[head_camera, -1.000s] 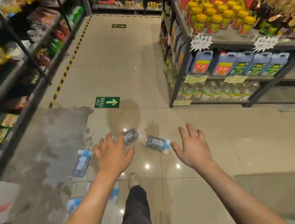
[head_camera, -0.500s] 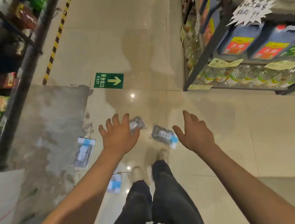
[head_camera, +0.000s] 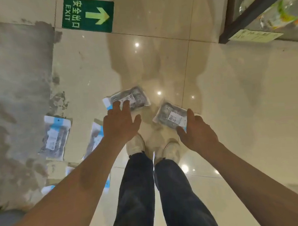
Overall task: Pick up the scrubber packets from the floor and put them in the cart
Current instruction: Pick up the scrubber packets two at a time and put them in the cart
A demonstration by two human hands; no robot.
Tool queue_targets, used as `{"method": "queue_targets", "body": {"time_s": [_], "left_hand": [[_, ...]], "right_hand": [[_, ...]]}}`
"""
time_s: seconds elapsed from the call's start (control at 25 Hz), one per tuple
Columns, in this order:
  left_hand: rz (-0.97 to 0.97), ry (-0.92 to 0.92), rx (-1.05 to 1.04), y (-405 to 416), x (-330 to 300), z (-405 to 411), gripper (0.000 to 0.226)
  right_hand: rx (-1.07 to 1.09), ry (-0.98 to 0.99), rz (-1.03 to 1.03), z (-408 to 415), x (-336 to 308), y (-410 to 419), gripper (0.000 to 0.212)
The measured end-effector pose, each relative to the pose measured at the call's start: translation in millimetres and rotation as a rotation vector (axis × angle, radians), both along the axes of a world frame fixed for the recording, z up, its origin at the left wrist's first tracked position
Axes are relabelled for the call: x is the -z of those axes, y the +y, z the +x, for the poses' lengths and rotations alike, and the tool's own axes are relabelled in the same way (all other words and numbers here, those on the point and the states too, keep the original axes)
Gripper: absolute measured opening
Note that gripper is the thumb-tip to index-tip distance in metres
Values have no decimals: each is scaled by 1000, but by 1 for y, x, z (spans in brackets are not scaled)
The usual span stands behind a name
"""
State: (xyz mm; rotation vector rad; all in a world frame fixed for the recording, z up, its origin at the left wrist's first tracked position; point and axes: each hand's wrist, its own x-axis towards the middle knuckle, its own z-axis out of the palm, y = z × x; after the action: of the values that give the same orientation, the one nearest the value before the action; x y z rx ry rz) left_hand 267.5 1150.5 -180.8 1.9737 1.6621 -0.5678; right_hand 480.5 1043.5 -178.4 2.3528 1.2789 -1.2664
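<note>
Hands have dropped much nearer the floor than half a second ago, as the head tips down and the green exit sign (head_camera: 87,14) slides to the top of the view. The left hand (head_camera: 119,123) has a wide grip, fingers spread and straight, its fingertips (head_camera: 116,105) over the near edge of the far scrubber packet (head_camera: 128,98); whether they touch it I cannot tell. The right hand (head_camera: 196,129) is also wide, thumb and fingers flanking the near corner of the right scrubber packet (head_camera: 171,115), nothing held yet. By my reading the reach is nearly done and the first pickup is about to start; no cart is in view.

Both packets are flat, clear, glossy plastic pouches showing dark grey wiry scrubbers inside, each with a white printed label and a white and blue header. Further left lie the leftmost packet (head_camera: 55,137) and a packet beside the left forearm (head_camera: 95,137), with at least one more partly hidden under the arm. All rest on polished beige floor tiles (head_camera: 243,104) that mirror the ceiling lights; to the left is a rough, patchy grey cement area (head_camera: 10,80). White shoes (head_camera: 135,144) and dark trousers stand between the arms, and a dark shelf frame (head_camera: 254,8) fills the upper right.
</note>
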Motion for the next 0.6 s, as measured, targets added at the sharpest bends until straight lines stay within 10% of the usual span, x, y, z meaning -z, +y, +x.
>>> {"method": "queue_targets", "body": {"time_s": [0.36, 0.6], "left_hand": [[-173, -14, -313, 46, 322, 8, 75], [4, -111, 362, 14, 334, -36, 53]], "right_hand": [[436, -38, -73, -27, 323, 14, 62], [-116, -87, 119, -15, 341, -20, 53]]}}
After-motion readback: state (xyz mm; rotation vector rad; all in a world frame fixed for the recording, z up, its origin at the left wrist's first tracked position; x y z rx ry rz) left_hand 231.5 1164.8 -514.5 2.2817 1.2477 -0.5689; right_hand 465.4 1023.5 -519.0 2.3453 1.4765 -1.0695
